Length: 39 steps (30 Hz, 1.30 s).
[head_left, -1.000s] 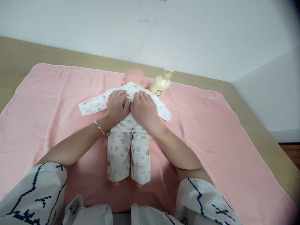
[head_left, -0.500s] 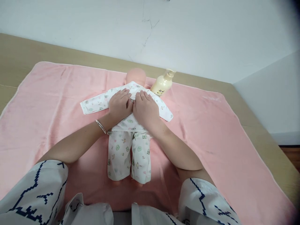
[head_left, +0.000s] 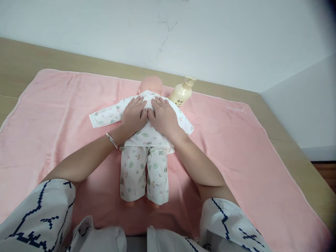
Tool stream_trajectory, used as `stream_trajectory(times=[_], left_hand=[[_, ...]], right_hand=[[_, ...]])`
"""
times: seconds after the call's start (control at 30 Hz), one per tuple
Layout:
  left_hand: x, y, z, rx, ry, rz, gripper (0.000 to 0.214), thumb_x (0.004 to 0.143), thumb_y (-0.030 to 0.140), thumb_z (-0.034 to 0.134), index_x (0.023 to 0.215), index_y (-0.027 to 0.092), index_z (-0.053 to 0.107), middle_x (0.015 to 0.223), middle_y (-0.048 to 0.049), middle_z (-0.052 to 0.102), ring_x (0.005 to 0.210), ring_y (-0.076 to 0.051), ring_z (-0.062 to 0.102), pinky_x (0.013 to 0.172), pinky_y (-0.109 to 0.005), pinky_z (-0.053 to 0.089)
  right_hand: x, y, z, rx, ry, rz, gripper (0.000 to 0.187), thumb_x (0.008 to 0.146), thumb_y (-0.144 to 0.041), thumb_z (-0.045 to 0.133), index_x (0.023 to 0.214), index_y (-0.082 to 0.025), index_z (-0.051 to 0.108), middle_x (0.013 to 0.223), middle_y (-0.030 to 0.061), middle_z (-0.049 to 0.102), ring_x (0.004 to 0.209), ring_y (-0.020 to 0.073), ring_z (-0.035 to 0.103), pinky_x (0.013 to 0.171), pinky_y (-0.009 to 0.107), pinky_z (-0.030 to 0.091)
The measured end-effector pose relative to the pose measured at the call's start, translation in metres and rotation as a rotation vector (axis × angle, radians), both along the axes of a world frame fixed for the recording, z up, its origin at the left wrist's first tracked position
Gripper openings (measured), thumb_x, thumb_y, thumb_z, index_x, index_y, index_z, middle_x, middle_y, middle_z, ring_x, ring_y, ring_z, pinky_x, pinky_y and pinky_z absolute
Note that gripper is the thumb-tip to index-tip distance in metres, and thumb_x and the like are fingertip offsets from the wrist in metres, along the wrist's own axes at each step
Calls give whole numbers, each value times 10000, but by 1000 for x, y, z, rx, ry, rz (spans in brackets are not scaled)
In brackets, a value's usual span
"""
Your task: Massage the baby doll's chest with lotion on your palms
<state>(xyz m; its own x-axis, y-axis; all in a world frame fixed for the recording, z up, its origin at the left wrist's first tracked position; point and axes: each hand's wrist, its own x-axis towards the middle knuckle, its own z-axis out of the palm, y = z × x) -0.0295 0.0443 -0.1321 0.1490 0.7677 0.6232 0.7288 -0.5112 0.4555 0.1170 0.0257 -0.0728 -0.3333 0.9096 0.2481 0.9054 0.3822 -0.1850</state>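
On pink blanket (head_left: 236,157), bald doll (head_left: 147,135) in printed pajamas (head_left: 133,171), left hand (head_left: 134,113) and right hand (head_left: 163,117) flat atop

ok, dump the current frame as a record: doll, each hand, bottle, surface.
doll: lying on the blanket, head toward the wall, no face in view; doll
clothing: white printed top and matching pants
left_hand: left hand, palm down on the top's left side; bangle at wrist
right_hand: right hand, palm down beside it, thumbs close together
bottle: cream bottle, beside the doll's head, untouched
surface: pink blanket over wood-toned surface
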Motion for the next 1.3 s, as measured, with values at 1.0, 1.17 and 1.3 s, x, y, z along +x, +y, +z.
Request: stream_trajectory(times=[1.0,1.17,1.3], left_hand=[[-1,4,-4,-112,-60,-58,521,969,404,380,1402,130,474,1523,-152,444,1490,-294,304,1241,-534,245],[-1,6,-8,-124,-201,-69,704,947,515,439,1514,135,264,1619,-166,249,1537,-299,149,1271,-519,147],[-1,5,-10,-127,-198,-74,694,950,507,424,1513,136,259,1623,-163,239,1540,-296,135,1271,-523,138]], right_hand=[[-1,9,-1,-154,168,-68,641,923,-294,406,1484,10,346,1598,194,293,1517,288,214,1259,475,202],[7,15,1,-165,256,-122,774,900,-384,465,1525,4,227,1623,194,224,1527,292,169,1261,485,179],[7,12,0,-68,266,-63,727,920,-374,424,1532,-32,227,1629,171,225,1534,271,145,1262,493,162]])
